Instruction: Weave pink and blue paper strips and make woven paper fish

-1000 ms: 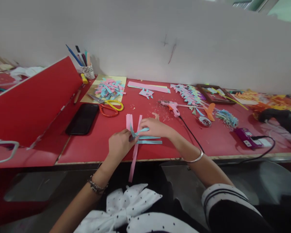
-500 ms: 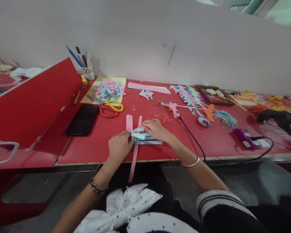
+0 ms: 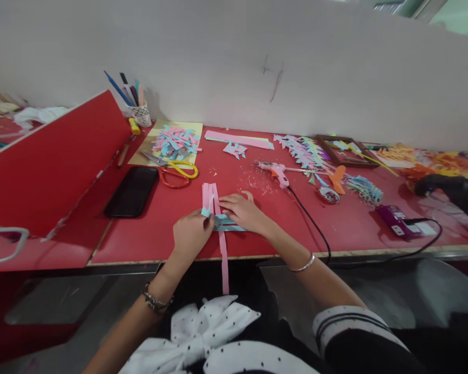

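Note:
Pink paper strips (image 3: 208, 192) and light-blue paper strips (image 3: 226, 227) cross each other near the table's front edge. My left hand (image 3: 191, 234) is closed at their left side, thumb and fingers pinching the blue strips where they meet the pink ones. A single pink strip (image 3: 223, 262) hangs over the edge towards my lap. My right hand (image 3: 244, 210) lies palm down on the crossing from the right, its fingers stretched out over the strips. It covers part of the blue ends, so how the strips are interlaced there is hidden.
Scissors (image 3: 175, 170) and a black phone (image 3: 131, 192) lie to the left, by a pile of paper snippets (image 3: 175, 141). A pink glue gun (image 3: 275, 172) with a cord (image 3: 310, 223) lies right. A red board (image 3: 58, 161) leans at far left.
The blue strip lifted between my hands has come down. My right hand has moved slightly left and flattened on the strips. The hanging pink strip has swung right and straightened.

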`<state>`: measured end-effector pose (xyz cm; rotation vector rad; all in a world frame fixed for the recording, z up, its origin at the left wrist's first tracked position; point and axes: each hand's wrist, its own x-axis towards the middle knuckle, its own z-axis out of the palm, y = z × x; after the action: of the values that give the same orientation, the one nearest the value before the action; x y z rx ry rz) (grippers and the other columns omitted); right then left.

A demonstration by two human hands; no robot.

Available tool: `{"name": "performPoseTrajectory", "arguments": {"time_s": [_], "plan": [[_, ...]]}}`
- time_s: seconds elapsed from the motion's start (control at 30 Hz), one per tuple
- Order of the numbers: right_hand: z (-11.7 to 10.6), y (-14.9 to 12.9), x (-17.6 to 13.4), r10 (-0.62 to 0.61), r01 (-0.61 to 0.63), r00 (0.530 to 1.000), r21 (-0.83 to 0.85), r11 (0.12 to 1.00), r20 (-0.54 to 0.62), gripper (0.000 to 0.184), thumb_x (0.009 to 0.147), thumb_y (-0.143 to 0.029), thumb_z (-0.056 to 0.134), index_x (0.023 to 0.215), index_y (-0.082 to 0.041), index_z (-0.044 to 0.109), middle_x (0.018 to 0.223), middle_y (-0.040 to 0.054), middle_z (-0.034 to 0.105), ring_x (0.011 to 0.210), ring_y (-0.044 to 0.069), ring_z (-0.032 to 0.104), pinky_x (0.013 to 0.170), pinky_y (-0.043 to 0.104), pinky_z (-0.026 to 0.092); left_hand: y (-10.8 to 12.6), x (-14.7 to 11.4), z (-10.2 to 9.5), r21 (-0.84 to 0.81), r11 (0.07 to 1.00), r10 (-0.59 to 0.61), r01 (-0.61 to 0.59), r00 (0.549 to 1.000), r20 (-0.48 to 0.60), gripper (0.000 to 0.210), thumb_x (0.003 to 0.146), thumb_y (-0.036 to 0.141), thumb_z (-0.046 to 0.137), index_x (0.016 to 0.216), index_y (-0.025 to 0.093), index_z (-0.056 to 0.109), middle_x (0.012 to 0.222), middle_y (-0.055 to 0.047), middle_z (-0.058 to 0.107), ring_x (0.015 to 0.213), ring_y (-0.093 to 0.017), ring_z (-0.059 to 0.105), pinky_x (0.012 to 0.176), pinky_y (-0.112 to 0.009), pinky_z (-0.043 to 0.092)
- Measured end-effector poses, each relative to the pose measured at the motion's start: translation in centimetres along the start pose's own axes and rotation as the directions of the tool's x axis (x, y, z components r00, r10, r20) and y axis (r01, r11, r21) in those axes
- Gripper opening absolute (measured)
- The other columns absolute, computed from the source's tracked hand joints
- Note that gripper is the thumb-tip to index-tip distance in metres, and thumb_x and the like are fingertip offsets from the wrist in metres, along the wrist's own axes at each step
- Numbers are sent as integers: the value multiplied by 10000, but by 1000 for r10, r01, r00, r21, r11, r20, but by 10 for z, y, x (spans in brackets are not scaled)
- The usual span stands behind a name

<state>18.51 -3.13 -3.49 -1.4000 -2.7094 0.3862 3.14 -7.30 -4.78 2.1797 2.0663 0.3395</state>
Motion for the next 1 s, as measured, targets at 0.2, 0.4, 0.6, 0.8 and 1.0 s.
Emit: {"name": "performPoseTrajectory", "arguments": {"time_s": [0.2, 0.4, 0.6, 0.8, 1.0], "plan": [[0, -2, -9, -24, 25, 1000, 62, 998, -13, 394, 802, -321, 485, 1180, -211, 505, 1272, 99, 479, 1186, 232, 381, 995, 547, 105, 0, 0, 0, -4, 1000, -13, 13, 1000, 14, 378, 817, 338, 357, 742, 136, 669, 687, -114, 653, 638, -207, 605, 481, -244, 276], [0, 0, -11, -89, 85, 993, 56, 995, 80, 616, 657, -453, 624, 1197, -190, 490, 1327, 129, 411, 1222, 278, 322, 990, 576, 78, -1, 0, 3, -13, 1000, -2, 2, 1000, -12, 375, 814, 347, 362, 724, 145, 665, 666, -105, 650, 613, -194, 594, 479, -240, 272], [5, -3, -12, -78, 75, 994, 43, 996, 70, 629, 650, -457, 622, 1209, -211, 473, 1327, 119, 412, 1216, 279, 320, 978, 596, 65, -1, 0, 2, -21, 999, -24, 24, 1000, -5, 361, 808, 348, 374, 713, 150, 661, 649, -99, 646, 612, -192, 593, 477, -236, 267], [3, -8, -17, -62, 62, 998, 22, 998, -2, 547, 711, -441, 570, 1182, -173, 491, 1287, 128, 444, 1201, 252, 337, 995, 548, 38, -1, 0, 3, -19, 1000, -20, 20, 1000, 4, 379, 816, 350, 363, 727, 136, 662, 669, -108, 653, 639, -205, 602, 482, -239, 267], [-4, -15, -54, -203, 203, 979, -40, 978, 13, 565, 725, -508, 537, 1203, -212, 476, 1254, 109, 456, 1157, 235, 356, 988, 452, 142, -2, 0, 2, -27, 999, -18, 18, 1000, 19, 374, 817, 344, 359, 762, 137, 666, 669, -101, 654, 647, -205, 605, 477, -241, 258]]}}
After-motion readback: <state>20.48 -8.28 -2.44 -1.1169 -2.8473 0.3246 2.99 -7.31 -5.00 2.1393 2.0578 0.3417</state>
